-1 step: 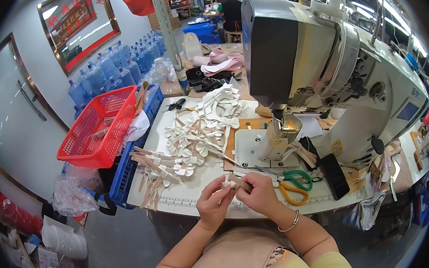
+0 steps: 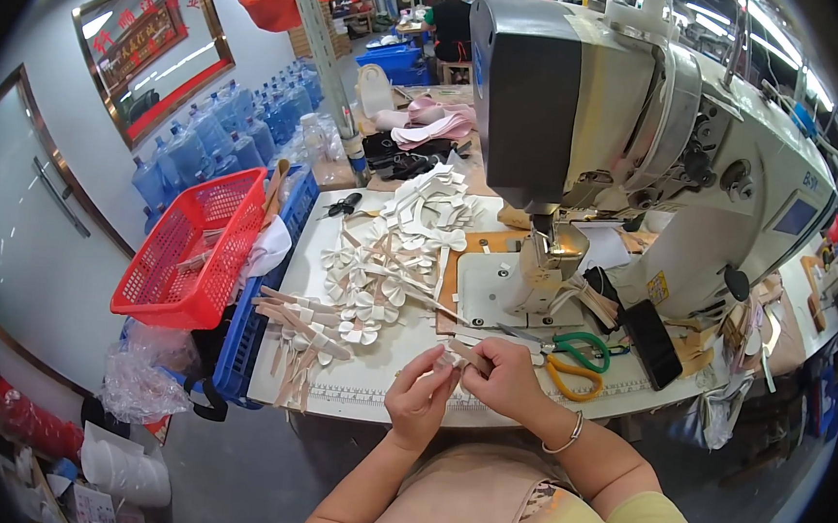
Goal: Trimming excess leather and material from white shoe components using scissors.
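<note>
At the table's front edge, my left hand (image 2: 416, 397) pinches the white end of a small strap piece (image 2: 469, 355). Its beige band is gripped by my right hand (image 2: 506, 378), thumb and fingers closed on it. The two hands almost touch, and fingers hide part of the piece. Left of them, finished-looking beige straps with white bows (image 2: 308, 327) lie in a row by the ruler edge. Behind these spreads a heap of white bow-shaped pieces (image 2: 374, 278). Green-handled scissors (image 2: 583, 351) and a yellow-handled pair (image 2: 571, 379) lie right of my right hand.
A large sewing machine (image 2: 585, 108) rises over the table's right side, with a black phone (image 2: 652, 344) near its base. A red basket (image 2: 191, 255) rests on a blue crate (image 2: 249, 323) along the left edge. A metal post (image 2: 331, 61) stands behind.
</note>
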Tool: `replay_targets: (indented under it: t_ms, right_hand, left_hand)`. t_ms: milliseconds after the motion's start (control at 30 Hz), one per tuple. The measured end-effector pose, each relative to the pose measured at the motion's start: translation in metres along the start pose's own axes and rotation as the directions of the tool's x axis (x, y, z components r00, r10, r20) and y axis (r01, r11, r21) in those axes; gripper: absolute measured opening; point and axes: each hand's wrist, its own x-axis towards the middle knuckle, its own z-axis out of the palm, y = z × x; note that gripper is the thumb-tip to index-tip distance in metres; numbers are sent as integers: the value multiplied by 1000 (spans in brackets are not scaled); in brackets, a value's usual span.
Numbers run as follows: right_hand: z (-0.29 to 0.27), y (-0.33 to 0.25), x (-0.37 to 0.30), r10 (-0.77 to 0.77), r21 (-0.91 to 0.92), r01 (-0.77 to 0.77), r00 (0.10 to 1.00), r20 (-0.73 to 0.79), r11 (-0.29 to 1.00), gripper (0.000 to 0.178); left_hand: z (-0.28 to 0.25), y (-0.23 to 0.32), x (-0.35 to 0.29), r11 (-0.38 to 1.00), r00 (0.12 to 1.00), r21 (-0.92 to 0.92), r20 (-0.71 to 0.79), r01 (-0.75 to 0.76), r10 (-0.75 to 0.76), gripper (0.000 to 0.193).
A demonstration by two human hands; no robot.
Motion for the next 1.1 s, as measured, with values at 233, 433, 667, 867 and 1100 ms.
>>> replay_targets:
  t_ms: [233, 433, 667, 867, 1100]
  right_hand:
    - [-1, -4, 0, 10, -21, -11, 998, -55, 1000, 13]
    - [0, -2, -1, 13, -23, -14, 999, -48, 1000, 14]
    - [2, -5, -6, -57, -30, 55, 997, -46, 998, 12]
    - [-6, -5, -4, -178, -101, 184, 982, 61, 978, 12]
    - [-3, -5, -6, -263, -160, 274, 961, 88, 948, 16]
  left_hand:
    - [2, 4, 3, 984, 985, -28, 9, 175, -175, 19]
    - [3, 10, 7, 991, 991, 2, -6, 130, -130, 16]
    - [-3, -3, -1, 781, 845, -326, 245, 533, -474, 14]
    - [-15, 1, 13, 430, 593, -409, 519, 805, -616, 6]
    - [-26, -2, -2, 21, 448, -524, 705, 851, -550, 19]
